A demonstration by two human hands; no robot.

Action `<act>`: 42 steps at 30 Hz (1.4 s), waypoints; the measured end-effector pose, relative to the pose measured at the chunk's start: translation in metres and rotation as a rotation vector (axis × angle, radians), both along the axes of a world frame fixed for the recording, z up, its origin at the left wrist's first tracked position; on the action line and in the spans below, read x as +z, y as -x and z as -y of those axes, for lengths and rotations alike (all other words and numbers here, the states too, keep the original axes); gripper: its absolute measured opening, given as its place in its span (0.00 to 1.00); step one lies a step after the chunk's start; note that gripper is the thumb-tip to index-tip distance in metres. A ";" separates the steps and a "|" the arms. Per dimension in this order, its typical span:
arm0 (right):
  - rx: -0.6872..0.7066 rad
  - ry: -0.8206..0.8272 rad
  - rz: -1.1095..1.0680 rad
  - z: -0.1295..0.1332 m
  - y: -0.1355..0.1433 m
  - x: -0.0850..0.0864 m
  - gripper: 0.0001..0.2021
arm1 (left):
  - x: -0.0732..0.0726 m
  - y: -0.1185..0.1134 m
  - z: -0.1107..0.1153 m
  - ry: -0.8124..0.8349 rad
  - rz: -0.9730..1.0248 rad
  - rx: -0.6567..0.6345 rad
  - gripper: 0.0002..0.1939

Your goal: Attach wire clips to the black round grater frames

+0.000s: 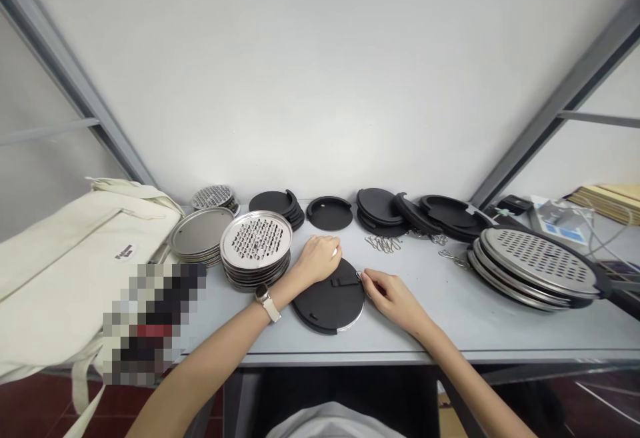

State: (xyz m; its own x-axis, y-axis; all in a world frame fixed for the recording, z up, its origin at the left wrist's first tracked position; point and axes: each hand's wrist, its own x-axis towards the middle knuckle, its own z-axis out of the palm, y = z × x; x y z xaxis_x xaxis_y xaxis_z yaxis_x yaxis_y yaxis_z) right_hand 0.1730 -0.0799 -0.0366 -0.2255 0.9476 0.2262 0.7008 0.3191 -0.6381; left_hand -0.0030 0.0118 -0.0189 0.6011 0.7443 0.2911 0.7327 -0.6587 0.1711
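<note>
A round black plate lies on the table in front of me, with a thin shiny metal rim showing at its lower right. A narrow black tab stands on its upper right part. My left hand is closed at the plate's far edge, fingers curled over it and partly hidden. At the plate's right edge, my right hand pinches a small bent-wire clip beside the tab. Left of the plate is a stack of round metal grater discs. Behind my hands lie loose wire clips.
Plain metal discs are stacked at the left, beside a cream bag. Several black round holders line the wall. Stacked graters with black rims stand at the right, with yellowish sheets beyond.
</note>
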 end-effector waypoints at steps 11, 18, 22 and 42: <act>-0.022 0.046 -0.022 0.000 0.003 0.002 0.17 | 0.003 -0.003 -0.003 0.035 0.001 0.038 0.13; -0.048 0.059 -0.040 0.002 0.001 -0.001 0.17 | -0.004 -0.002 -0.008 0.023 0.016 0.099 0.15; -0.055 0.037 -0.027 0.003 0.002 0.000 0.17 | -0.006 0.000 -0.011 0.017 0.013 0.141 0.15; -0.077 -0.024 0.047 -0.002 0.008 0.000 0.17 | -0.001 -0.005 0.000 -0.007 -0.012 0.122 0.15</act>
